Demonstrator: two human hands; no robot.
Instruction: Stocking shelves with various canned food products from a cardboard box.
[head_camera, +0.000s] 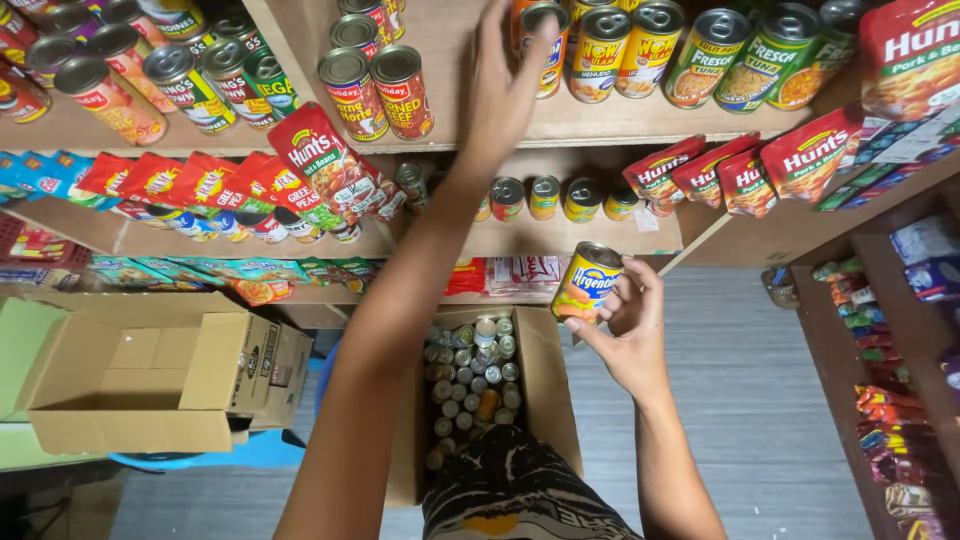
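My left hand (505, 85) reaches up to the top wooden shelf (600, 125), its fingers spread against an orange can (548, 45) in a row of cans. It grips nothing that I can see. My right hand (630, 325) holds a yellow can with a blue oval label (587, 282) at chest height, in front of the lower shelves. Below my arms stands an open cardboard box (545, 385) filled with several more cans, silver tops up.
Red pouches (320, 160) lean on the middle shelf, small cans (545, 197) behind them. An empty open cardboard box (150, 370) sits at the left. A second shelf unit (880, 330) with packets runs along the right. Grey plank floor lies between.
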